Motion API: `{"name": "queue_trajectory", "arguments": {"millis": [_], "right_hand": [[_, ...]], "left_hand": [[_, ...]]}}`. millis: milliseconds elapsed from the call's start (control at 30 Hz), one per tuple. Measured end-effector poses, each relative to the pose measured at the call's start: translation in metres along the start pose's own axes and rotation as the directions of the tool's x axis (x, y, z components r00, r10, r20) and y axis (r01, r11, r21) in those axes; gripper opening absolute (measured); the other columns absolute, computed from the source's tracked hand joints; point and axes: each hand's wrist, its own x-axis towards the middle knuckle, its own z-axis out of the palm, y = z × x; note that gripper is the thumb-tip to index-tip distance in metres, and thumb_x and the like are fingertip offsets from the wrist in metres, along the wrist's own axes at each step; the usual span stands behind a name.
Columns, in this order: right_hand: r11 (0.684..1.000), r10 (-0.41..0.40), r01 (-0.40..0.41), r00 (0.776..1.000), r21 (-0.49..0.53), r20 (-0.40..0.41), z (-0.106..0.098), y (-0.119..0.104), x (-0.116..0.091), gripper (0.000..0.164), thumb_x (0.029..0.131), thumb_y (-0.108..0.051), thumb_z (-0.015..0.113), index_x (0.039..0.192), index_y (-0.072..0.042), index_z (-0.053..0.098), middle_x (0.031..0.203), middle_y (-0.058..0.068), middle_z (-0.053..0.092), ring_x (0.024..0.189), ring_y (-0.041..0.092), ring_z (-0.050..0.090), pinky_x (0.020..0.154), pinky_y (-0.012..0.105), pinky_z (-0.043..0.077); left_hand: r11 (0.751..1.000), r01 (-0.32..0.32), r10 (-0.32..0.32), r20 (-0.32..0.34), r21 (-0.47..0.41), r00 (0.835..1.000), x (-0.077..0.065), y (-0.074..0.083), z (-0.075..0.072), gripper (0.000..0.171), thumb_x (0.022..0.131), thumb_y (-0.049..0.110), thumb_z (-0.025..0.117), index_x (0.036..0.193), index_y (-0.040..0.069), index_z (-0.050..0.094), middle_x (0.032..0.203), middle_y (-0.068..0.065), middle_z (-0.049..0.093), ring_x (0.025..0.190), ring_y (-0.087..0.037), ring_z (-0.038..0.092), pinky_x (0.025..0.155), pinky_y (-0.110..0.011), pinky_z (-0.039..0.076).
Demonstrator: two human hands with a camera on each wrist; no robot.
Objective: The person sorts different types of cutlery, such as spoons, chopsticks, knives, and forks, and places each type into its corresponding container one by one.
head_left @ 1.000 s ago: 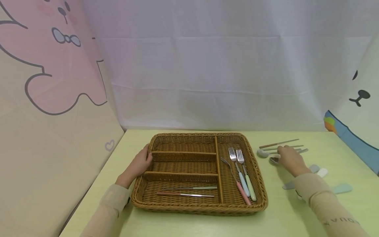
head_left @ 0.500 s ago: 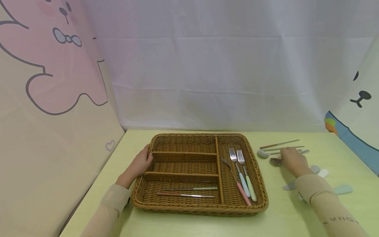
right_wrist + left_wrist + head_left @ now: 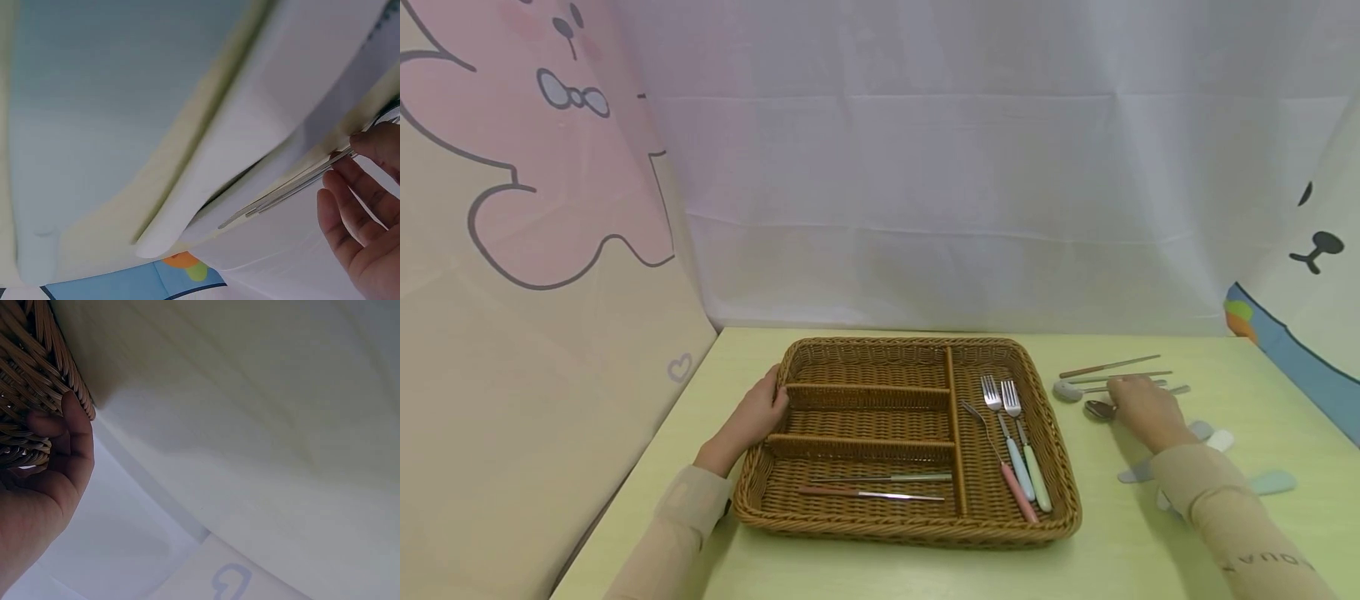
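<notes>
A brown wicker basket with divided compartments stands on the table. My left hand grips its left rim, fingers outside and thumb over the edge; the left wrist view shows these fingers curled round the wicker. At the right, my right hand is over a spoon; in the right wrist view its thumb and index finger pinch a thin metal handle. Fingers hide the middle of that spoon. A second spoon lies just behind it, beside two chopsticks.
Three forks with pink, blue and green handles lie in the basket's right compartment. Two chopsticks lie in the front left one. Several pale, broad-bladed pieces lie under and beside the right forearm. White cloth hangs behind the table.
My right hand has shifted slightly right and lower over the spoon, and the handle end beyond it has moved a little. My left hand stays on the basket rim.
</notes>
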Motion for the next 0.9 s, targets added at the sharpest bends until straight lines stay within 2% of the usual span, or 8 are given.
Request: {"name": "queue_trajectory", "arguments": {"millis": [267,567,733,900], "right_hand": [[0.999,-0.03,0.029,0.999,-0.024,-0.015,0.0007,0.0018,-0.002,0.013,0.072,0.008,0.056,0.068,-0.005,0.053,0.07,0.012,0.058,0.063,0.028,0.051,0.051,0.044,0.05],[0.998,-0.059,0.059,0.997,-0.002,-0.048,-0.0041,-0.0025,-0.0032,0.014,0.072,0.007,0.061,0.073,-0.003,0.051,0.069,0.014,0.061,0.056,0.029,0.055,0.045,0.043,0.051],[0.999,-0.047,0.047,0.999,0.008,-0.021,-0.0065,-0.0047,-0.0023,0.013,0.072,0.005,0.063,0.079,-0.001,0.054,0.076,0.02,0.065,0.059,0.032,0.058,0.046,0.045,0.053],[0.999,-0.033,0.033,0.999,-0.005,0.011,-0.0068,-0.005,-0.0012,0.013,0.074,0.006,0.06,0.085,0.0,0.056,0.083,0.023,0.066,0.064,0.035,0.06,0.047,0.046,0.053]], "left_hand": [[1.0,-0.004,0.005,0.004,-0.009,1.0,-0.0003,-0.0006,-0.0003,0.055,0.098,0.016,0.031,0.141,-0.011,0.01,0.141,-0.036,0.026,0.125,-0.046,0.03,0.1,-0.06,0.033],[1.0,-0.014,0.014,-0.004,-0.023,1.0,-0.0007,0.0002,-0.0007,0.055,0.097,0.017,0.031,0.141,-0.01,0.011,0.14,-0.035,0.028,0.125,-0.046,0.032,0.1,-0.06,0.034],[1.0,-0.013,0.013,-0.004,-0.02,1.0,-0.0001,-0.0009,-0.0001,0.054,0.097,0.015,0.031,0.141,-0.011,0.011,0.14,-0.036,0.028,0.124,-0.046,0.032,0.099,-0.06,0.034],[1.0,-0.009,0.009,0.002,-0.022,1.0,-0.0003,-0.0002,-0.0002,0.054,0.098,0.015,0.032,0.141,-0.011,0.01,0.14,-0.036,0.028,0.124,-0.046,0.032,0.099,-0.06,0.035]]}}
